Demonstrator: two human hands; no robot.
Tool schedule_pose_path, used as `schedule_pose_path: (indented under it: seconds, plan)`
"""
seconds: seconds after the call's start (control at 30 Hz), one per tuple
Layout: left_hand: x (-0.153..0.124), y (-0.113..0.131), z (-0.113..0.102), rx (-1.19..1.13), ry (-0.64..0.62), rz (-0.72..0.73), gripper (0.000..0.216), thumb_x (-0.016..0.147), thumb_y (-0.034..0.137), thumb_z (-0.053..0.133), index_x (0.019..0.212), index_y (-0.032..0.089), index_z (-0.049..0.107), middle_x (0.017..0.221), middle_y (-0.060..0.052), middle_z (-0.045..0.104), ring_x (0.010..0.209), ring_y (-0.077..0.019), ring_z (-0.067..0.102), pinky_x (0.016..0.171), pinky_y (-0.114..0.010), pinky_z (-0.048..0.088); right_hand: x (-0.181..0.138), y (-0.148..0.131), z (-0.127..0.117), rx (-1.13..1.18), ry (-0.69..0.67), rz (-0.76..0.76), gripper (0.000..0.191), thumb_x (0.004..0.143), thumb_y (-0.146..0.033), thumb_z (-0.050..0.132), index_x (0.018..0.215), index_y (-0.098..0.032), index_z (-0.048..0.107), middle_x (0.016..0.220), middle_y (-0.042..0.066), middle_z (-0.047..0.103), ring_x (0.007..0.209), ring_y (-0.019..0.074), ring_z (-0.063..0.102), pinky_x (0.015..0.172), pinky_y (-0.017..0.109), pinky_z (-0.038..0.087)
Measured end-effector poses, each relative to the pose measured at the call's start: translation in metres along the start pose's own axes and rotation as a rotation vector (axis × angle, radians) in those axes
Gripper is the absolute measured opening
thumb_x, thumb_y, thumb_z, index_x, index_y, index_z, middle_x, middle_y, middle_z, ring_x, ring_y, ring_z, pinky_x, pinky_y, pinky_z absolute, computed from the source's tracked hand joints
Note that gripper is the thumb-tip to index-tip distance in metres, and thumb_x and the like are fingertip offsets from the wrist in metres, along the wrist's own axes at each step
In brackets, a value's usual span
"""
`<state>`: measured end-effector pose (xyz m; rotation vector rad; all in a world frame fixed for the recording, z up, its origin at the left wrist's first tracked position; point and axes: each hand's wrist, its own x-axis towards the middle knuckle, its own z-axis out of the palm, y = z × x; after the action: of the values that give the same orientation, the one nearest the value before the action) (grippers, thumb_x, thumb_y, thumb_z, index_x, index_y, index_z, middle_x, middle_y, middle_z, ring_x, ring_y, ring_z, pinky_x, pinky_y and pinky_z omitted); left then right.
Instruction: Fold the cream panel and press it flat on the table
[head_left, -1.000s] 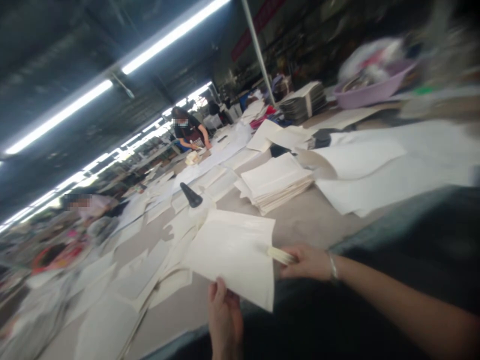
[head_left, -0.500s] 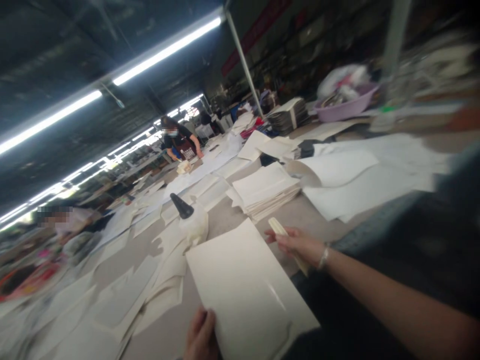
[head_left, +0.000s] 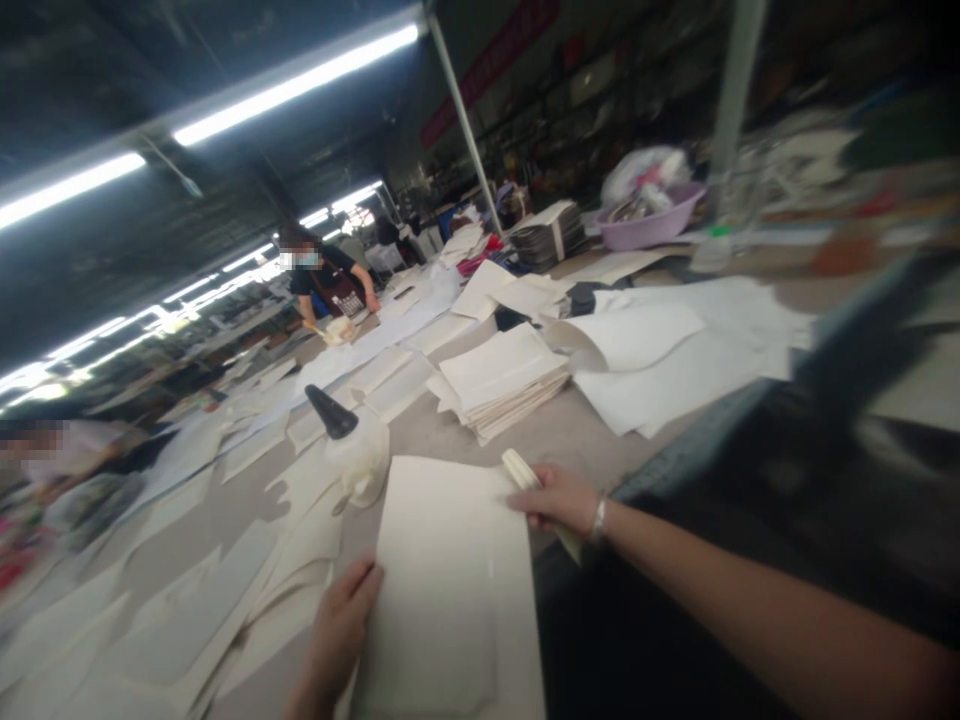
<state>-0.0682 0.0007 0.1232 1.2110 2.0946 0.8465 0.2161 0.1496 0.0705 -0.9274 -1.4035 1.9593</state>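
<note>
A cream-coloured sheet (head_left: 442, 590) is in front of me, its far end on the table and its near end out of view at the bottom. My left hand (head_left: 341, 620) is closed on its left edge, thumb on top. In my right hand (head_left: 559, 500) is a pale, flat-ended stick-like tool (head_left: 519, 468); the closed fingers hide its middle. The right fingertips are at the sheet's upper right edge. Just beyond the sheet stands a whitish, coated pot-like thing (head_left: 364, 465) with a dark cone-shaped piece (head_left: 330, 410) leaning out of it.
A stack of cream sheets (head_left: 502, 375) lies ahead. Large white sheets (head_left: 660, 350) spread to its right, near the table edge. Loose pieces (head_left: 172, 610) cover the left side. A purple basin (head_left: 652, 220) is at the back. A masked co-worker (head_left: 330, 280) bends over the far table.
The sheet has turned more upright in view. My left hand has moved up along its edge. My right hand, with the tool, has come left to the sheet's edge. The view has shifted right.
</note>
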Motion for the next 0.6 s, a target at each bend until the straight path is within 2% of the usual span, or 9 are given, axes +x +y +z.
schedule_pose_path:
  seconds: [0.1,0.2,0.27,0.37,0.43,0.5,0.6]
  plan:
    - [0.044,0.024,-0.013,0.485,0.119,0.221,0.04,0.08,0.041,0.045,0.105,0.017,0.065,0.108,-0.005,0.065,0.103,-0.026,0.058,0.09,-0.036,0.047,0.003,0.005,0.015,-0.086,0.067,0.049,0.022,0.07,-0.027,0.068,0.082,-0.013,0.057,0.048,-0.003,0.057,0.038,0.0072,0.045,0.036,0.017,0.034]
    - [0.074,0.04,-0.005,0.586,0.205,0.279,0.041,0.082,0.031,0.042,0.113,0.012,0.061,0.116,-0.012,0.06,0.11,-0.0284,0.053,0.098,-0.042,0.04,0.004,0.013,0.028,-0.172,0.144,0.129,0.014,0.073,-0.022,0.064,0.078,-0.014,0.055,0.051,-0.001,0.06,0.038,0.0088,0.048,0.036,0.018,0.036]
    - [0.077,0.043,0.015,0.619,0.229,0.331,0.044,0.084,0.03,0.041,0.12,0.009,0.056,0.128,-0.015,0.051,0.12,-0.0292,0.046,0.104,-0.044,0.034,0.004,0.019,0.031,-0.193,0.123,0.189,0.013,0.073,-0.022,0.064,0.074,-0.015,0.054,0.057,0.001,0.063,0.041,0.0104,0.052,0.038,0.019,0.039]
    - [0.053,0.032,0.061,0.655,0.172,0.428,0.047,0.086,0.034,0.042,0.124,0.008,0.052,0.136,-0.015,0.042,0.129,-0.0281,0.034,0.107,-0.042,0.031,0.003,0.022,0.024,-0.267,-0.054,0.267,0.015,0.074,-0.026,0.063,0.069,-0.014,0.057,0.063,0.003,0.065,0.045,0.0118,0.054,0.04,0.021,0.041]
    - [0.023,0.015,0.093,0.726,0.066,0.562,0.049,0.087,0.038,0.043,0.126,0.01,0.05,0.138,-0.012,0.041,0.132,-0.0294,0.03,0.106,-0.046,0.033,0.002,0.017,0.012,-0.416,-0.118,0.254,0.021,0.079,-0.032,0.058,0.07,-0.014,0.06,0.063,0.004,0.065,0.044,0.0118,0.052,0.042,0.022,0.041]
    - [-0.007,-0.006,0.116,0.832,0.015,0.671,0.048,0.089,0.036,0.041,0.129,0.011,0.046,0.14,-0.011,0.038,0.132,-0.0308,0.028,0.103,-0.049,0.036,0.005,0.008,-0.006,-0.672,0.001,0.168,0.029,0.087,-0.036,0.049,0.075,-0.014,0.064,0.067,0.005,0.066,0.051,0.0132,0.056,0.051,0.023,0.043]
    - [-0.04,-0.036,0.127,0.935,0.064,0.779,0.049,0.09,0.037,0.041,0.133,0.013,0.041,0.141,-0.011,0.036,0.131,-0.0314,0.03,0.099,-0.048,0.039,0.016,-0.006,-0.039,-1.14,0.297,-0.058,0.029,0.092,-0.032,0.041,0.101,-0.016,0.064,0.09,0.008,0.067,0.081,0.0195,0.061,0.073,0.027,0.044]
